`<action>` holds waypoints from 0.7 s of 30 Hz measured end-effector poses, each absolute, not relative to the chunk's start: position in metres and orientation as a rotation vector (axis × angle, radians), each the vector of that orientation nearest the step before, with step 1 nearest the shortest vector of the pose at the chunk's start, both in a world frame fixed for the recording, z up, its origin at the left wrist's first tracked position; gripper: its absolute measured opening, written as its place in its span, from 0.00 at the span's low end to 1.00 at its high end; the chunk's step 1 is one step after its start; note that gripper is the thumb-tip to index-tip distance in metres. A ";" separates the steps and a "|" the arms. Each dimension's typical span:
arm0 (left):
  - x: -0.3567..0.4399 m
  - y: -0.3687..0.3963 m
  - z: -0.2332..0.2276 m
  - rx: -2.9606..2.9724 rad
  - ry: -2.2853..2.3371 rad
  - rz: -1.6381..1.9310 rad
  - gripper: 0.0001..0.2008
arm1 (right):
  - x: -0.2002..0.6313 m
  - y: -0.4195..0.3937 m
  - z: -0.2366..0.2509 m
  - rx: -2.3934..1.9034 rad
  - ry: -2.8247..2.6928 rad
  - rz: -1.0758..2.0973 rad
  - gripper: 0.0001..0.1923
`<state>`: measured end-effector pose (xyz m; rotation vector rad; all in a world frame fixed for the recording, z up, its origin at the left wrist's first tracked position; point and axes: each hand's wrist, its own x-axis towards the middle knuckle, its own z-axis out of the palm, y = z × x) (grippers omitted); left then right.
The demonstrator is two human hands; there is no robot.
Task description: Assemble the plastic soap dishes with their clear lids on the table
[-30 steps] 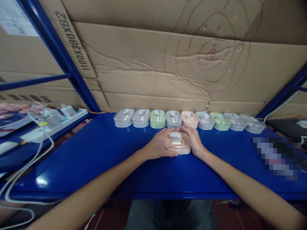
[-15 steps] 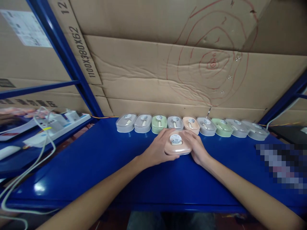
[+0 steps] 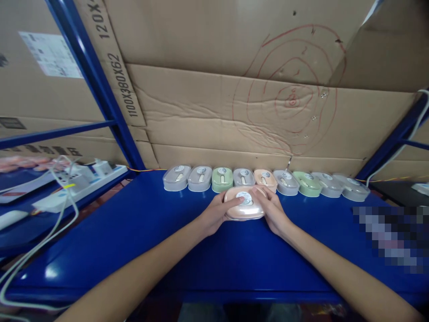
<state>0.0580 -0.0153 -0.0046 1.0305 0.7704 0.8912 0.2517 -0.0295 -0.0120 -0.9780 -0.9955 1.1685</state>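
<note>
A peach-coloured oval lidded box (image 3: pixel 244 210) with a round white sticker on its lid sits on the blue table (image 3: pixel 140 232), held from both sides. My left hand (image 3: pixel 216 213) grips its left end, thumb across the lid. My right hand (image 3: pixel 272 209) clasps its right end. Just behind it, along the cardboard wall, runs a row of several similar boxes (image 3: pixel 266 181) in grey, green and peach, all with lids on.
Cardboard sheets (image 3: pixel 234 107) with red scribbles back the table. A blue rack post (image 3: pixel 97 85) stands at the left. A white power strip (image 3: pixel 80 183) with cables lies on the left shelf. A blurred patch (image 3: pixel 390 235) covers the table's right side.
Both hands have slid the peach box a little farther away, close up to the row of boxes. The camera has tilted up slightly.
</note>
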 end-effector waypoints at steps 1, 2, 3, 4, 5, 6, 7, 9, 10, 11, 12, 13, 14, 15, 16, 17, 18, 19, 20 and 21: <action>0.057 -0.015 -0.005 1.026 0.781 0.892 0.38 | 0.252 -0.029 -0.012 -0.977 -0.979 1.206 0.27; 0.056 -0.014 -0.006 1.029 0.790 0.893 0.38 | 0.252 -0.029 -0.012 -0.981 -0.966 1.236 0.28; 0.056 -0.013 -0.007 1.037 0.795 0.894 0.37 | 0.252 -0.029 -0.012 -0.989 -0.959 1.256 0.28; 0.055 -0.013 -0.008 1.050 0.798 0.891 0.37 | 0.252 -0.028 -0.012 -1.001 -0.959 1.264 0.28; 0.055 -0.013 -0.008 1.063 0.799 0.887 0.37 | 0.252 -0.028 -0.012 -1.014 -0.965 1.266 0.27; 0.054 -0.012 -0.009 1.072 0.799 0.883 0.36 | 0.252 -0.028 -0.013 -1.027 -0.974 1.265 0.27; 0.054 -0.012 -0.009 1.077 0.795 0.880 0.36 | 0.253 -0.028 -0.013 -1.037 -0.986 1.265 0.27; 0.054 -0.010 -0.010 1.065 0.771 0.887 0.34 | 0.254 -0.028 -0.013 -1.051 -0.994 1.259 0.26; 0.054 -0.009 -0.011 1.049 0.750 0.894 0.33 | 0.254 -0.027 -0.014 -1.051 -0.994 1.258 0.26; 0.054 -0.008 -0.011 1.033 0.727 0.897 0.32 | 0.255 -0.027 -0.014 -1.047 -0.991 1.260 0.26; 0.054 -0.007 -0.012 1.019 0.709 0.895 0.31 | 0.256 -0.026 -0.014 -1.043 -0.986 1.268 0.26; 0.054 -0.006 -0.012 1.008 0.699 0.887 0.31 | 0.256 -0.025 -0.014 -1.040 -0.977 1.282 0.26; 0.054 -0.005 -0.012 1.000 0.697 0.879 0.31 | 0.257 -0.024 -0.014 -1.038 -0.965 1.303 0.25; 0.053 -0.004 -0.012 0.996 0.701 0.874 0.31 | 0.259 -0.023 -0.013 -1.038 -0.950 1.333 0.24; 0.052 -0.003 -0.011 0.993 0.706 0.872 0.31 | 0.260 -0.023 -0.012 -1.032 -0.935 1.373 0.24; 0.051 -0.002 -0.011 0.987 0.708 0.876 0.31 | 0.262 -0.022 -0.011 -1.016 -0.924 1.422 0.24; 0.050 -0.002 -0.010 0.979 0.705 0.879 0.31 | 0.264 -0.022 -0.010 -0.990 -0.917 1.474 0.24; 0.049 -0.001 -0.009 0.972 0.702 0.879 0.31 | 0.265 -0.022 -0.009 -0.957 -0.919 1.526 0.24; 0.048 -0.001 -0.008 0.965 0.699 0.870 0.32 | 0.267 -0.022 -0.008 -0.926 -0.928 1.573 0.25; 0.047 0.000 -0.008 0.957 0.698 0.855 0.32 | 0.269 -0.022 -0.008 -0.903 -0.940 1.609 0.25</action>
